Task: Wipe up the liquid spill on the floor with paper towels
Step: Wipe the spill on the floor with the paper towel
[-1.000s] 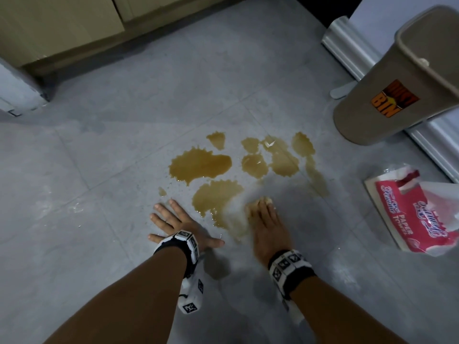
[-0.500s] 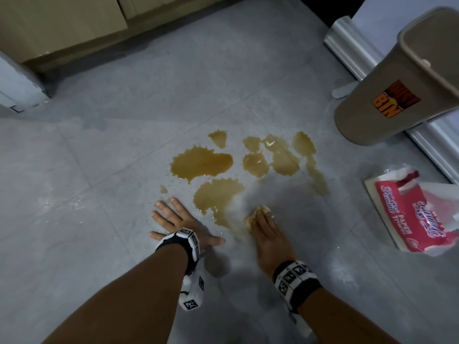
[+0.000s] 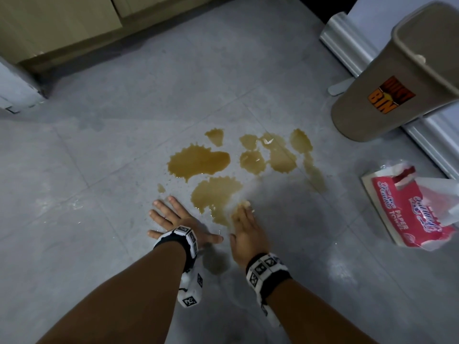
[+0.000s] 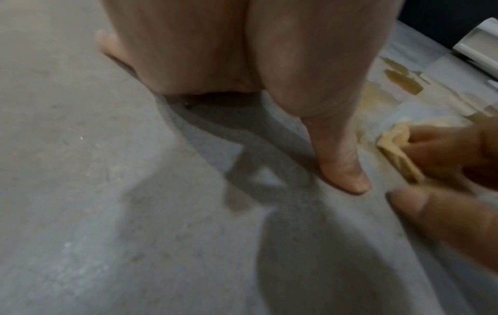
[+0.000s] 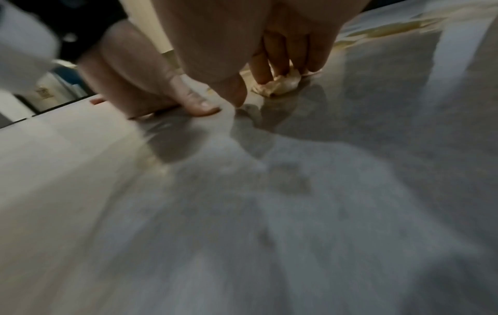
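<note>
On the grey floor point(image 3: 104, 244), just in front of the person, both hands are set down side by side. The left hand point(image 3: 178, 223) is laid flat with its fingers spread wide and straight, and nothing is held by it; its thumb point(image 4: 342, 170) is pressed to the floor and reaches toward the right hand point(image 3: 246, 232). A crumpled, tan-stained paper towel point(image 5: 280, 85) is pressed to the floor under the right hand, whose fingers point(image 5: 272, 57) are bent down over the wad, with the thumb set on the floor beside it. The same wad point(image 4: 399, 149) is seen soaked and folded from the left wrist view.

The brown spill point(image 3: 198, 162) is spread in several separate puddles just beyond the fingertips of both hands. Its nearest puddle point(image 3: 216, 192) is met by the towel at its near right edge, and a thin smeared film is seen there. A few small droplets are scattered ahead of the left hand.

Farther ahead and to the right of the right hand, a beige bin point(image 3: 397, 83) is stood on the floor, with orange lettering on its side. To the right of the right hand, well apart from it, an opened red-and-white pack of paper towels point(image 3: 409, 214) is laid on the floor. Far ahead of the left hand, wooden cabinets point(image 3: 62, 23) are seen.
</note>
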Demonstrator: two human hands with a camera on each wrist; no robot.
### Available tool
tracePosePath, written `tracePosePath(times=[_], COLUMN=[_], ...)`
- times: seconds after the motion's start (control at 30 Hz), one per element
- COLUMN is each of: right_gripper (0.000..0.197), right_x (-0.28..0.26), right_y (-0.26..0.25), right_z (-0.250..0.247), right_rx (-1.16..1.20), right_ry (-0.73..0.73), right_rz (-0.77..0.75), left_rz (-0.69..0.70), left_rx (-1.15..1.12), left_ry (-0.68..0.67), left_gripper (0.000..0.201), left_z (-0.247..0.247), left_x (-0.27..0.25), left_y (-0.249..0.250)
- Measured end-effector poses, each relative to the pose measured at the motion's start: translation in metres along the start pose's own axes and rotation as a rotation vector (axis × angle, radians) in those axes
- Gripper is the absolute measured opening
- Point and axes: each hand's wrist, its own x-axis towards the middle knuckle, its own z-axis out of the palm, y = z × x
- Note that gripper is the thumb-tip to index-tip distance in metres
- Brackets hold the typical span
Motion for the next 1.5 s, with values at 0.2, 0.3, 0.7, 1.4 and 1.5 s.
tracePosePath(times=[0.2,0.3,0.7,1.4,1.5], right_gripper=[0.018,0.011,0.055,0.033,0.067], right_x=[-0.029,-0.021,-0.024,-0.021,-0.03], right_y=[0.035,0.036,0.025,0.03,0.014], right_z=[0.008,-0.006,-0.018,-0.01,0.016], right_rx=[0.103,0.152,0.114,0.161,0.064], right_ry=[0.135,0.16,-0.073,0.299,0.059], right_rz=[-0.17,-0.161,0.066,0.163,0.139], left_rz=[0.009,0.001,-0.012,-0.022,-0.015], left_rx=[-0.011,0.007,-0.013,-0.022,-0.007], left_ry=[-0.006,0.006,0.023,0.015,-0.008], left_gripper=[0.184,0.183,0.186,0.187,0.185], left_z=[-0.001,0.002,0.005,0.002,0.001], left_x=[0.002,0.001,0.004,0.003,0.004], left_y=[-0.002,-0.001,0.001,0.001,0.001])
